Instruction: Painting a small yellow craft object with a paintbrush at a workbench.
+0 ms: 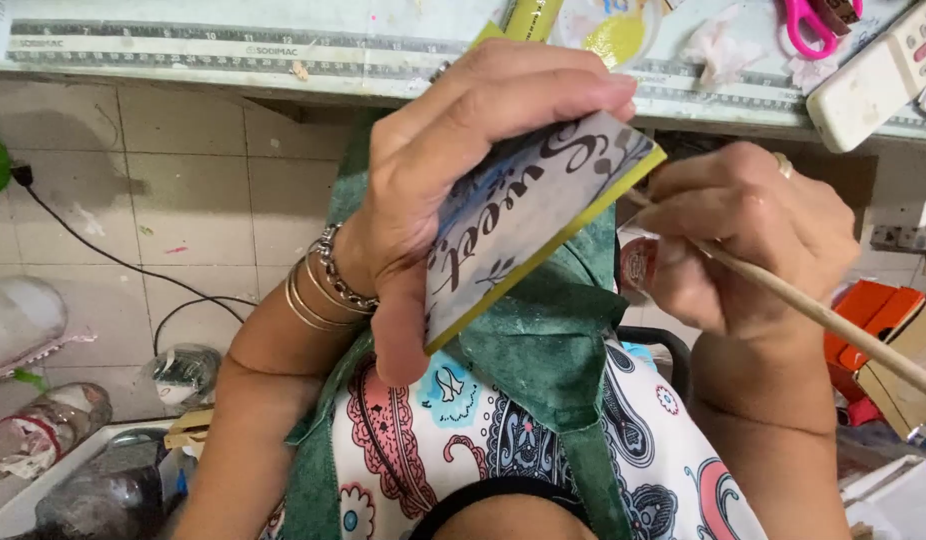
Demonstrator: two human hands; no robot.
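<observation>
My left hand [463,170] grips a small rectangular plaque [528,225] with a printed grey-blue face and a yellow-green painted edge, tilted in front of my chest. My right hand [753,235] holds a thin wooden-handled brush [833,322] whose tip end meets the plaque's upper right edge; the bristles are hidden behind my fingers. A small jar with a red label [638,265] is tucked under my right hand. Bracelets circle my left wrist [323,280].
A work table edge with a printed ruler strip [183,45] runs along the top, carrying pink scissors [813,22], a white remote control [878,75] and a yellow-green paint bottle [531,15]. Jars and containers [53,430] lie on the tiled floor at left; orange boxes [888,345] at right.
</observation>
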